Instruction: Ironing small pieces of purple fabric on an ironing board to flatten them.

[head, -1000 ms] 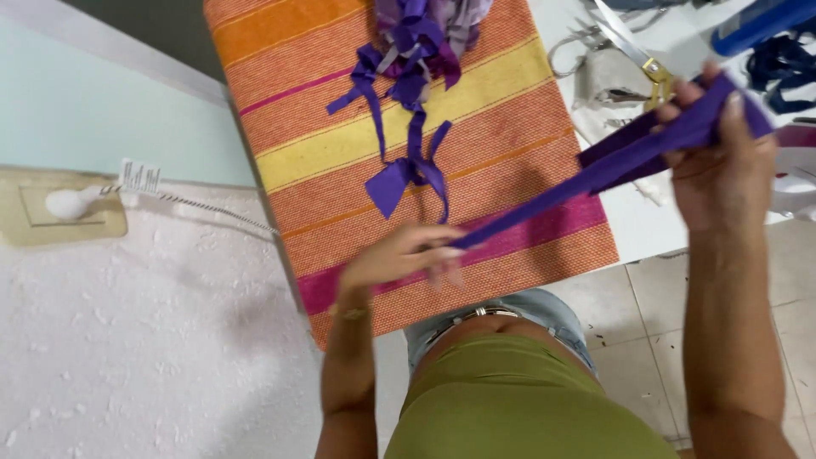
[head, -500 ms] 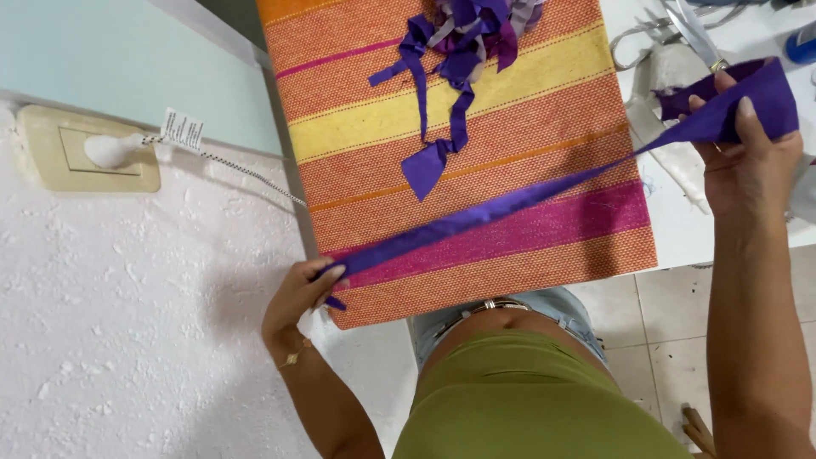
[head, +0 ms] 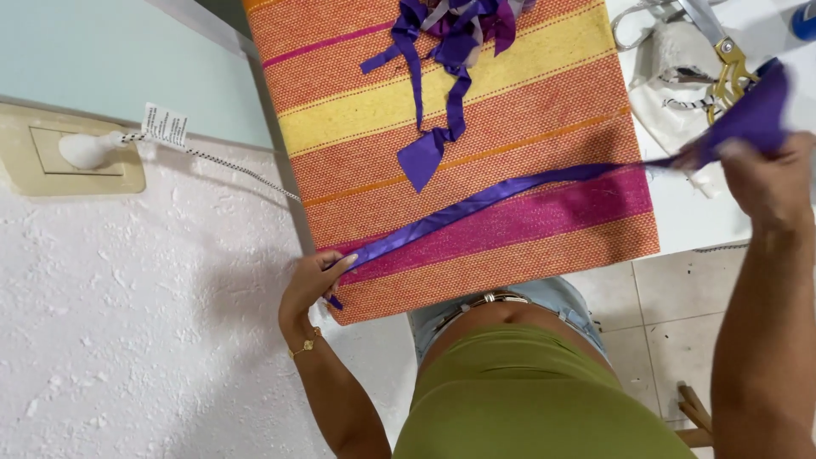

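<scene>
A long purple ribbon (head: 484, 202) stretches taut across the striped orange, yellow and pink cloth (head: 510, 102) on the table. My left hand (head: 313, 280) pinches one end of the ribbon at the cloth's near left corner. My right hand (head: 769, 183) grips the other end, where the ribbon folds wide, out beyond the cloth's right edge. A pile of purple ribbon pieces (head: 455, 34) lies at the cloth's far end, with one strip trailing toward the middle.
Gold-handled scissors (head: 722, 59) rest on a white bag (head: 680, 76) on the white tabletop at the right. A white plug and braided cord (head: 212, 157) sit in a wall socket (head: 51, 157) on the textured white wall at left. Tiled floor shows below right.
My left hand slid left along the ribbon to the cloth's corner, and my right hand drew further right, so the ribbon now spans the whole cloth width.
</scene>
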